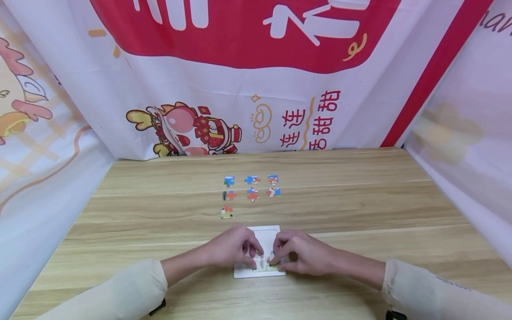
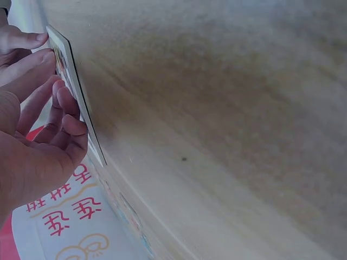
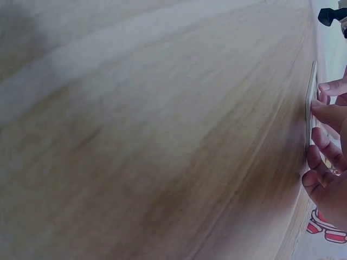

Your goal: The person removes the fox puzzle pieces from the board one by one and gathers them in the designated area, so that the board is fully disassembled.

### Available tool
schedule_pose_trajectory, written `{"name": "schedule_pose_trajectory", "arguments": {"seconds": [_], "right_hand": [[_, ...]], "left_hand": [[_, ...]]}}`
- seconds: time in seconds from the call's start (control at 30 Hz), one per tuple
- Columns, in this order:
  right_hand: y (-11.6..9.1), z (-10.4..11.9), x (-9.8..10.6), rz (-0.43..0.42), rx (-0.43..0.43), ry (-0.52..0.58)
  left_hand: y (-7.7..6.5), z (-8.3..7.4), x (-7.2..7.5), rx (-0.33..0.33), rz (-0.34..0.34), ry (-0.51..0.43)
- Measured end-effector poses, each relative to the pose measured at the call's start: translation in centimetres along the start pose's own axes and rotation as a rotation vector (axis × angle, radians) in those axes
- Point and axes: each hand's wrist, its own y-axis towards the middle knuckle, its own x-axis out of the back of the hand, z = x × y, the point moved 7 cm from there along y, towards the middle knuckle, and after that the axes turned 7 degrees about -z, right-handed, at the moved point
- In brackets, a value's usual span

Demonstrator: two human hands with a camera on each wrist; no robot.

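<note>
A white puzzle tray (image 1: 264, 234) lies on the table in front of the person, with a few joined puzzle pieces (image 1: 262, 266) along its near side. From the left, the left hand (image 1: 236, 247) reaches over the tray, thumb and forefinger spread apart and touching the pieces. The right hand (image 1: 306, 254) comes from the other side and pinches a puzzle piece at the tray's near right corner, its fingers covering most of it. Both wrist views catch the tray edge-on, as a thin board (image 2: 81, 103) beside the left hand and a narrow edge (image 3: 310, 108) beside the right fingertips.
Beyond the tray, loose puzzle pieces lie in rows, among them a fox-face piece (image 1: 273, 179), a blue and green piece (image 1: 229, 181) and a lone nearer piece (image 1: 226, 212). Printed cloth (image 1: 240, 80) hangs behind and beside the wooden table (image 1: 360, 191).
</note>
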Motion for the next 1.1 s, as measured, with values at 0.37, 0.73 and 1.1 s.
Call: {"name": "schedule_pose_trajectory", "arguments": {"seconds": [0.37, 0.73, 1.1], "right_hand": [[-0.01, -0.42, -0.13, 0.002, -0.035, 0.053], [-0.04, -0.58, -0.22, 0.006, -0.049, 0.062], [-0.04, -0.59, -0.23, 0.002, -0.052, 0.065]], "left_hand": [[0.11, 0.01, -0.15, -0.031, 0.018, 0.067], [-0.03, -0.08, -0.18, -0.049, 0.007, 0.078], [0.14, 0.19, -0.24, -0.008, 0.008, 0.058]]}}
